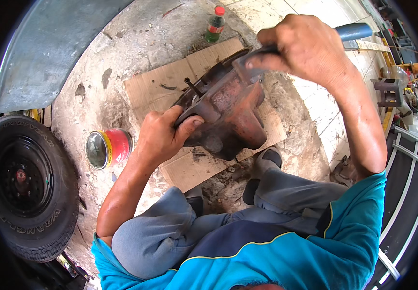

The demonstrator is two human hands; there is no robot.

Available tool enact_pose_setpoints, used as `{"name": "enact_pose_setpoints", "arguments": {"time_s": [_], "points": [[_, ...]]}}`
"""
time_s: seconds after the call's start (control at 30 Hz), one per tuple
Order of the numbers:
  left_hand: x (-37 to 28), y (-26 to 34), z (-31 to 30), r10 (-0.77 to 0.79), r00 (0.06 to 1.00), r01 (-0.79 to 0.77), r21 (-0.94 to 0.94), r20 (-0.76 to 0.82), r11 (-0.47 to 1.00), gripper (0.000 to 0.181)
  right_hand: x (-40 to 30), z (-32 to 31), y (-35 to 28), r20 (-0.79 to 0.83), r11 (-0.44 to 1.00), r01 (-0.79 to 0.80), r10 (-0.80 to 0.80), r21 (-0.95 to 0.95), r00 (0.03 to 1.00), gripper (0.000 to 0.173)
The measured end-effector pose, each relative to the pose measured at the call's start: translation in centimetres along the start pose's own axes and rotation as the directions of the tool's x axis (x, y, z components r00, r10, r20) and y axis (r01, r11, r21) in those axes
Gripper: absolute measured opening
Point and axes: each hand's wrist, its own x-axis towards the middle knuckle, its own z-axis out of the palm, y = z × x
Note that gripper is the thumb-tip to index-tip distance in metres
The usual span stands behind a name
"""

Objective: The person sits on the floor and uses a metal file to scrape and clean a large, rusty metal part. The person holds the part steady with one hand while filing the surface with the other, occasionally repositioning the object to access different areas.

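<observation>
A heavy cast metal vehicle part (230,108), rust-red and greasy black, is tilted over a flattened cardboard sheet (187,177) on the floor. My left hand (165,134) grips the lower left end of its flange, thumb on top. At the upper right end, my right hand (303,47) is closed around the part's dark edge, slightly blurred. A thin bolt or stud (193,87) sticks up from the flange between my hands. Behind the flange a dark rounded rim shows; how it joins the casting cannot be told.
A red and yellow tin (119,148) lies left of the cardboard, and a red-capped plastic bottle (215,25) stands beyond it. A mounted tyre (24,181) is at far left, under a grey body panel (49,47). Right are a blue cylindrical object (354,32) and a metal-framed black panel (405,203).
</observation>
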Motion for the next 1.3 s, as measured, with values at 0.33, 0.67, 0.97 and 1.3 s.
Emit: {"name": "enact_pose_setpoints", "arguments": {"time_s": [0.33, 0.67, 0.97, 1.3], "points": [[0.1, 0.0, 0.0, -0.005, 1.0, 0.005, 0.022, 0.01, 1.0, 0.043, 0.3, 0.2, 1.1, 0.136, 0.997, -0.029, 0.019, 0.068, 0.991, 0.047], [-0.1, -0.3, -0.1, -0.014, 1.0, 0.014, 0.001, 0.008, 1.0, 0.043, -0.8, 0.6, 0.4, 0.09, 0.998, -0.054, 0.05, 0.032, 0.995, 0.041], [-0.1, -0.4, -0.1, -0.029, 1.0, 0.029, 0.016, 0.009, 0.999, 0.041, -1.2, 0.5, -0.3, 0.075, 0.996, -0.078, 0.074, 0.049, 0.994, 0.043], [0.2, 0.0, 0.1, -0.002, 1.0, 0.002, 0.013, -0.016, 1.0, 0.043, 0.0, 1.4, 0.7, 0.159, 0.989, -0.056, 0.033, 0.139, 0.987, 0.049]]}}
